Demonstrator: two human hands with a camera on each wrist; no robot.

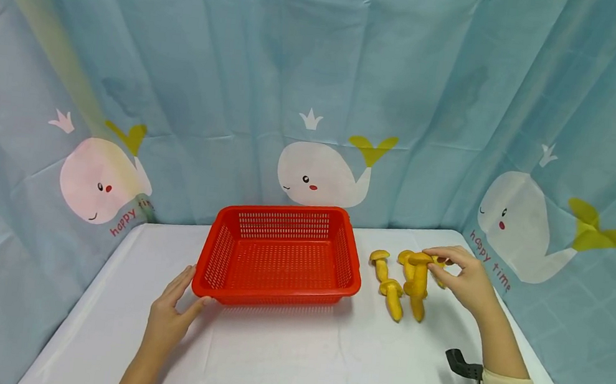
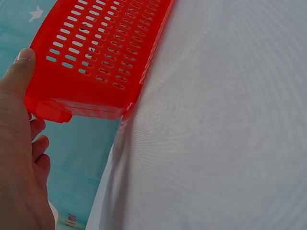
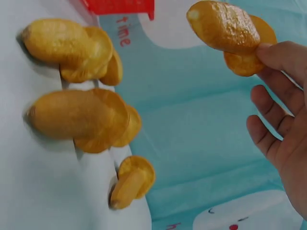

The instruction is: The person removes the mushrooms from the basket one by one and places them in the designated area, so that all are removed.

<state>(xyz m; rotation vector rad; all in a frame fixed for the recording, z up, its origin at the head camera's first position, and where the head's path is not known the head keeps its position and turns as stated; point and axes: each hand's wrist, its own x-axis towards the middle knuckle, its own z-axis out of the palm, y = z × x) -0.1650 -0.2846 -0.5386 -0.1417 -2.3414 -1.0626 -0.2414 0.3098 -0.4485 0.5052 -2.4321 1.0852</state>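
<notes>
My left hand (image 1: pixel 168 315) grips the front left corner of a red plastic basket (image 1: pixel 274 298). The thumb lies on the front side, and the fingers are along the left side. Between thumb and fingertips, my right hand (image 1: pixel 464 282) pinches a yellow mushroom (image 3: pixel 223 26) by its cap. In the right wrist view this mushroom is raised, apart from the others. Several more yellow mushrooms lie below and about it, among them one at the back (image 1: pixel 381 265), one nearer the front (image 1: pixel 394 300) and a small one (image 3: pixel 129 184).
The basket stands at the back of a white-covered table (image 1: pixel 279 358), left of the mushrooms, and its floor shows bare. A light blue curtain (image 1: pixel 227 102) with whale prints surrounds the table's back and sides. A black wrist mount (image 1: pixel 464 365) sits on the right forearm.
</notes>
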